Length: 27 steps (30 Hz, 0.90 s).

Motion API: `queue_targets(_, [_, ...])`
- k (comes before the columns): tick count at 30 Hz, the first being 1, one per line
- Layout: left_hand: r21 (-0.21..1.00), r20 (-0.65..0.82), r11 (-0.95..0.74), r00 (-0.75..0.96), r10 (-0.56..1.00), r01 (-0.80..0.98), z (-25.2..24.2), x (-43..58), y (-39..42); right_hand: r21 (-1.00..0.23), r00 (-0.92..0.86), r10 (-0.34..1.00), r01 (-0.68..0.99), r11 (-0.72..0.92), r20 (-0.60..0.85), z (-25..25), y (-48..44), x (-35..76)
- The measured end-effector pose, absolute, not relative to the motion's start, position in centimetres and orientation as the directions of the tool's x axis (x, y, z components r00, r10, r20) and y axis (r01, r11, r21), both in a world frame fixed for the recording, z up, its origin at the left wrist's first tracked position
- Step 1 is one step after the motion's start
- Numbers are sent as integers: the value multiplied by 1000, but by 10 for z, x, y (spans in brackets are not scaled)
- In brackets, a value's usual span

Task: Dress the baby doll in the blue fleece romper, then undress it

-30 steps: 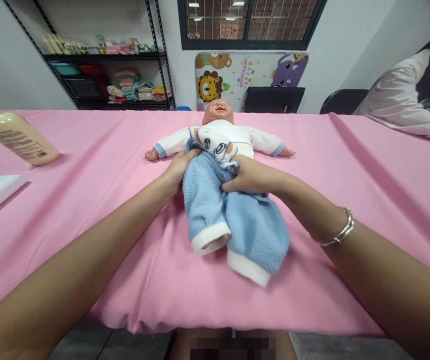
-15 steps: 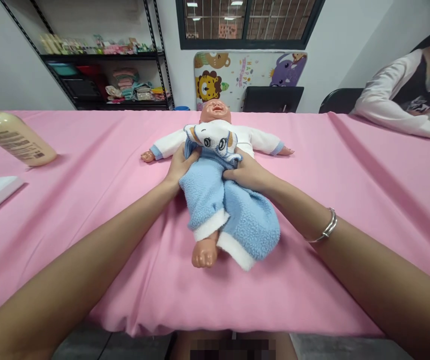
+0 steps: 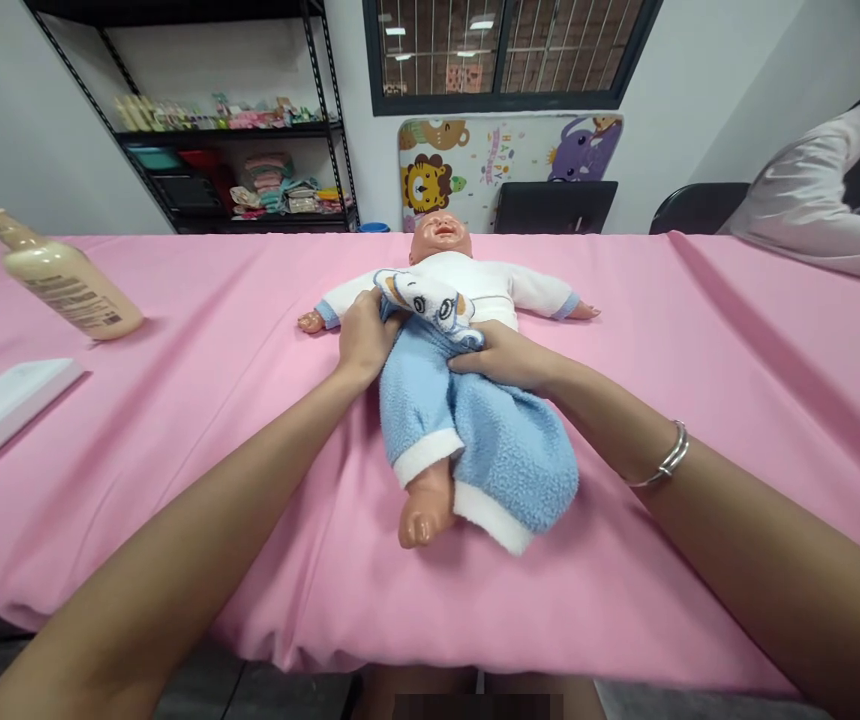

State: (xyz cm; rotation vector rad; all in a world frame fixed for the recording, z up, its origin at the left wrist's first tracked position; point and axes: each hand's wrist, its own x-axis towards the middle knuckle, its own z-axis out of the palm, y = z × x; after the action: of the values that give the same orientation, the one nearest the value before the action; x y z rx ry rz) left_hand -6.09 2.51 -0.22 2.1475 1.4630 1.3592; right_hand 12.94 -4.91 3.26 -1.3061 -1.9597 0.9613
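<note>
A baby doll (image 3: 441, 238) in a white top lies on its back on the pink table cloth (image 3: 205, 420), head away from me. Light blue fleece trousers (image 3: 475, 440) with white cuffs cover its legs. My left hand (image 3: 365, 335) grips the waistband on the doll's left side of the picture. My right hand (image 3: 503, 357), with a silver bangle on the wrist, grips the waistband on the other side. One bare doll foot (image 3: 422, 510) sticks out of the left cuff; the other cuff hides its foot.
A beige pump bottle (image 3: 70, 290) lies at the far left, a white flat box (image 3: 2, 410) nearer me. Another person's white sleeve (image 3: 812, 215) rests on the table's far right. Black shelves (image 3: 235, 150) and dark chairs (image 3: 554, 205) stand behind the table.
The trousers have been drawn up toward the doll's waist. A bare foot, hidden a second ago, has come out of the left cuff and shows further now.
</note>
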Motion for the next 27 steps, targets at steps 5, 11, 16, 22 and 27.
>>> queue_targets(5, [602,472,-418,118,873,680,-10,-90,42,-813,-348,937,555,173,-38,53,-50,140])
queue_targets(11, [718,476,-412,36,879,560,-6,-94,40,-945,-326,939,258,201,111,68,-46,153])
queue_targets(16, [319,861,-805,202,467,500,34,-65,-18,-877,-464,873,345,334,150,94,-70,151])
queue_targets(22, [-107,834,-849,512,206,517,37,-55,-40,-857,-599,785,312,410,157,110,-78,161])
queue_targets(27, [-344,814,-834,580,-36,431,31,-50,-42,-700,-118,992,712,57,-39,75,-49,168])
